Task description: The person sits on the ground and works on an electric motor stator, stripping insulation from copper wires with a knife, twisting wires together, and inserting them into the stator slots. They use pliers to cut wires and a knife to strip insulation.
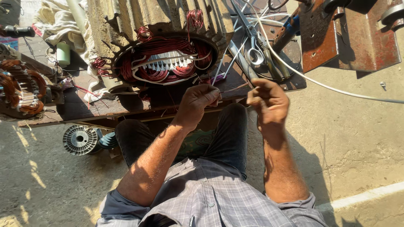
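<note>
Thing in hand: a thin wire (pixel 234 88), stretched almost level between the two hands, just in front of the motor stator (pixel 162 44).
How it handles: I judge it very light and springy; it bends easily and can kink, and it may slip because it is so fine.
Where to hold: near its ends, pinched by fingertips, as both hands do now.
Left hand (pixel 198 103): closed in a loose fist, thumb and forefinger pinching the left end of the wire; wrist bent upward, forearm rising from the lap.
Right hand (pixel 268 101): fingers curled, tips closed on the right end; forearm steep, elbow near the body.
Beyond the grip: red copper windings (pixel 168 59) in the stator, scissors (pixel 251 40) further off to the right.
Below the grip: the person's knees and a wooden board (pixel 84 109).
</note>
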